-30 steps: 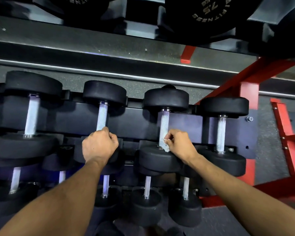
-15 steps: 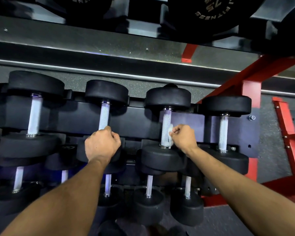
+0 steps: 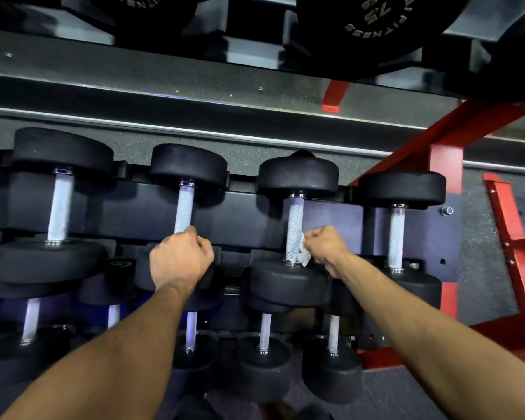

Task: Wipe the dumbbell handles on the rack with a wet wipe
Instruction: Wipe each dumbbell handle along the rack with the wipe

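Head view, looking down along two bare forearms to a tiered dumbbell rack point(image 3: 331, 219). Nearest: lower tier, small black round-headed dumbbells point(image 3: 264, 353) with short bright metal handles, partly under the arms.

Left hand point(image 3: 179, 262): fingers curled fully into a fist around the lower end of the second handle point(image 3: 185, 207) on the middle tier; knuckles toward camera, thumb side at right. Grip closed on the bar.

Right hand point(image 3: 323, 247): fingers curled tight, pinching a crumpled white wet wipe point(image 3: 303, 254). Wipe lies against the right side of the third handle point(image 3: 294, 228), low on the bar, just above the near head. Whether the fingertips themselves touch the metal cannot be told.

Handles: straight cylinders, silvery, fine knurled texture, polished collars at each end. Heads: matte black, thick discs, rubber-like. Unwiped-looking neighbours: far-left handle point(image 3: 59, 207) and far-right handle point(image 3: 396, 237), both free of hands.

Beyond: speckled dark floor, red steel frame point(image 3: 446, 165) at right. Top tier: large black head point(image 3: 373, 22) with raised lettering, partly legible "FITNESS" and a number, seen upside down.
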The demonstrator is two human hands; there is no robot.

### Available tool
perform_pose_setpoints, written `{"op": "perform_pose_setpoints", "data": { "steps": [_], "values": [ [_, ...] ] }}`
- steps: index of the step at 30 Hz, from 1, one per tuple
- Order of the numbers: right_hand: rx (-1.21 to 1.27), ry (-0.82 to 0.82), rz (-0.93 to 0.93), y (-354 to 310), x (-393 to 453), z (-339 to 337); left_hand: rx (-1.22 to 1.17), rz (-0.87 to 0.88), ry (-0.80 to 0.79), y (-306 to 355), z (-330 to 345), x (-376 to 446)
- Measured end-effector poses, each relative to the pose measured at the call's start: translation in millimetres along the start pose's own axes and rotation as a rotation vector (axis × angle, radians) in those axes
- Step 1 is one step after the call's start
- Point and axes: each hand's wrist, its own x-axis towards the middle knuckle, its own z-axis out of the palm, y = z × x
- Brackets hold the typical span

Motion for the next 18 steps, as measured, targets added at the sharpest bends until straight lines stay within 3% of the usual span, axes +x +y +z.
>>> {"op": "perform_pose_setpoints", "data": {
  "steps": [6, 12, 18],
  "values": [
    [0.451, 0.035, -0.057, -52, 18, -15, -0.001, -0.007, -0.005, -1, 1, 0],
    [0.38, -0.216, 0.101, -13, -6, -5, 0.004, -0.006, -0.003, 0, -1, 0],
    [0.576, -0.179, 0.109, -46, 27, -24, 0.006, -0.003, 0.012, 0, -1, -1]
  ]
}}
